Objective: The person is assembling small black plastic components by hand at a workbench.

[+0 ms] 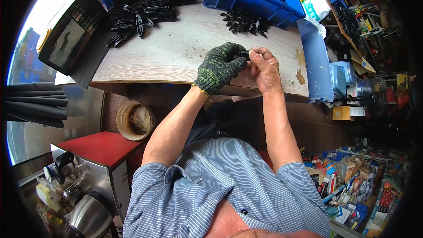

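Workpiece (245, 53) at the fingertips of a gloved left hand (220, 67) and a bare right hand (265, 68)

Watching from a distance through the head camera, I see two hands meeting above the near edge of a pale wooden bench (167, 57), right of centre. I judge that the gloved hand should act as a steady clamp, with the bare fingertips making the finer movements by feel. Light pressure seems best, kept over the bench so that a slip lands there.

The workpiece is small and black, mostly hidden, between the two hands. The left hand is curled closed, thumb against fingers, holding it. The right hand's thumb and fingers are drawn in at its right end; I cannot tell whether they pinch it or only touch it.

Beyond the hands, slightly right, lies a heap of small black parts (246, 21); black, silver-edged handles (161, 13) lie far left.
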A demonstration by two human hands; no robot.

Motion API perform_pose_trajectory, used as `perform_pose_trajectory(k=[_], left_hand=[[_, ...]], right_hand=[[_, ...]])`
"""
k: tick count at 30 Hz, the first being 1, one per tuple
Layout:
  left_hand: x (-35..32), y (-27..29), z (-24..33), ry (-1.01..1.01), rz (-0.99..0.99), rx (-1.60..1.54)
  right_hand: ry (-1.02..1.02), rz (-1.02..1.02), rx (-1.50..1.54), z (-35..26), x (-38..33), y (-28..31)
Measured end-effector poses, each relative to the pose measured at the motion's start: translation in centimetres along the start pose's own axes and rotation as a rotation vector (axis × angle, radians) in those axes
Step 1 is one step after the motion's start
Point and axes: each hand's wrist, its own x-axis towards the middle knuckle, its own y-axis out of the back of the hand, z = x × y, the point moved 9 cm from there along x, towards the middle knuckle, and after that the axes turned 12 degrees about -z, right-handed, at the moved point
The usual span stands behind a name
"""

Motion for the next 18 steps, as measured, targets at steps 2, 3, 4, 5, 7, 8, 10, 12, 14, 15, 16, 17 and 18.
perform_pose_trajectory(k=[2, 3, 4, 5, 7, 8, 10, 12, 14, 15, 16, 17, 18], left_hand=[[0.1, 0.1, -0.3, -0.021, 0.020, -0.012], [0.3, 0.1, 0.0, -0.046, 0.029, -0.024], [0.4, 0.1, 0.1, -0.044, 0.036, -0.021], [0.6, 0.1, 0.0, -0.011, 0.035, -0.034], [0.8, 0.4, -0.4, 0.016, 0.088, -0.042], [0.8, 0.4, -0.4, 0.019, 0.099, -0.038], [0.5, 0.7, -0.4, 0.019, 0.146, -0.147], [0.3, 0.8, -0.3, 0.039, 0.127, -0.136], [-0.1, 1.0, 0.0, -0.009, 0.191, -0.202], [-0.1, 1.2, 0.1, -0.042, 0.192, -0.180], [-0.2, 1.4, 0.0, -0.041, 0.198, -0.177], [-0.3, 1.5, -0.2, -0.035, 0.210, -0.168], [-0.3, 1.5, -0.3, -0.028, 0.216, -0.161]], right_hand=[[-0.007, -0.018, -0.006, 0.0, 0.1, -0.2], [-0.019, -0.003, -0.008, -0.2, 0.0, -0.1], [-0.031, 0.010, -0.011, -0.3, 0.0, 0.1], [-0.007, -0.047, 0.010, 0.0, 0.2, 0.2], [-0.021, -0.027, 0.016, 0.1, 0.3, -0.2], [-0.030, 0.003, 0.016, 0.2, 0.3, -0.3], [-0.017, 0.004, -0.003, -0.2, 0.4, -0.7], [-0.060, 0.022, -0.128, -0.9, 0.4, -0.9], [-0.069, 0.056, -0.196, -1.3, 0.6, -1.2], [-0.132, 0.012, -0.190, -1.1, 0.6, -1.4], [-0.195, -0.032, -0.184, -0.6, 0.6, -1.7], [-0.195, -0.038, -0.182, -0.5, 0.7, -1.8], [-0.168, -0.051, -0.218, -0.7, 0.7, -1.9]])
